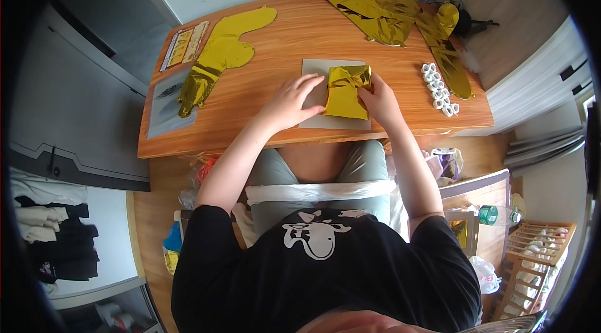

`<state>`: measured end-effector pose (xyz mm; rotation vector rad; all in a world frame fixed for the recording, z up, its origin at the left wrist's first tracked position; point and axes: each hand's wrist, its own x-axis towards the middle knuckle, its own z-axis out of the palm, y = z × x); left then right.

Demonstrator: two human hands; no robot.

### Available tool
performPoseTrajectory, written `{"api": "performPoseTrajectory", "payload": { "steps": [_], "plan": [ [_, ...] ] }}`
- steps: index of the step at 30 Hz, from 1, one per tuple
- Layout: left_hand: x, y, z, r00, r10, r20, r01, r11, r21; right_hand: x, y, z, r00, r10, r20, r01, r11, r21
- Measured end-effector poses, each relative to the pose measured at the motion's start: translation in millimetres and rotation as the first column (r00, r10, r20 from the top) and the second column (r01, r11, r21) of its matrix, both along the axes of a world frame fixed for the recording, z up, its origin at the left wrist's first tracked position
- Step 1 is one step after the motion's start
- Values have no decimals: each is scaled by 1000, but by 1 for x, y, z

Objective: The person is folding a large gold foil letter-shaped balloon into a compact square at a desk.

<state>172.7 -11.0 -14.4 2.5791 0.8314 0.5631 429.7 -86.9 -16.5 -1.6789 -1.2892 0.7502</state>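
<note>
In front of me on the desk, a folded gold foil balloon (346, 101) lies flat on a grey sheet (315, 67). Its upper part is creased and gathered. My left hand (293, 102) is at the foil's left edge, fingers stretched and apart, with the thumb tip close to or touching it. At the right edge, my right hand (380, 100) has its thumb on the foil and its fingers bent around the side. Part of the right fingers' grip is hidden.
A flat gold foil balloon (233, 41) lies at left, over a translucent bag (169, 107) and near a printed packet (186, 46). Crumpled gold foil (385, 18) is at the far right. Several small white rolls (438, 90) stand at right. A bottle (498, 215) lies lower right.
</note>
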Motion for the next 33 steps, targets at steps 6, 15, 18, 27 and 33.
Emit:
{"api": "performPoseTrajectory", "payload": {
  "steps": [6, 15, 18, 27, 33],
  "plan": [
    [3, 2, -12, 997, -55, -60, 54, 998, -25, 3, 8, -19, 818, -83, 569, -10, 987, 158],
    [13, 13, -23, 987, -135, -92, 148, 978, 150, -22, -7, -9, 891, -67, 449, -3, 988, 154],
    [20, 16, -20, 961, -169, -218, 211, 960, 186, -23, -10, -10, 738, -85, 670, -30, 987, 159],
    [26, 24, -25, 903, -214, -373, 275, 954, 119, -11, -1, -17, 567, 176, 805, -280, 960, -12],
    [15, 38, -18, 899, -305, -314, 330, 943, 29, -4, -2, -22, 514, 259, 817, -329, 940, -91]
  ]
}}
